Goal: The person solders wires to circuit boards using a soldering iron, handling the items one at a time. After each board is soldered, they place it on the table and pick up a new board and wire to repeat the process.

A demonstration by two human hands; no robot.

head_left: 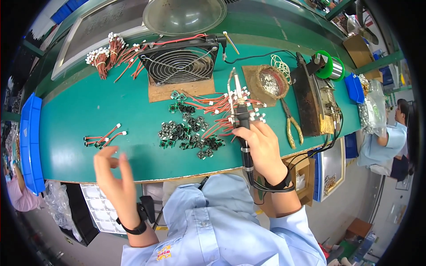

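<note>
My right hand [265,148] is wrapped round the black handle of a soldering iron [242,116], its tip pointing away from me and a thin metal tube running beside it. Red-and-white wire leads [213,104] with white plugs lie just behind and left of the iron. At the front left, my left hand [114,170] hovers by the bench edge, thumb and fingers apart, with nothing visible between them. Just beyond its fingertips lie a few small boards with red leads attached [103,140]. Between the hands sits a pile of small black-and-green circuit boards [188,133].
A black fan [181,64] stands on a wooden board at the back. To the right are a round solder-dross dish [271,84], pliers [290,126], a dark metal stand [307,97] and a green solder spool [329,66]. A blue bin [30,142] borders the left; bundled leads [98,61] lie behind.
</note>
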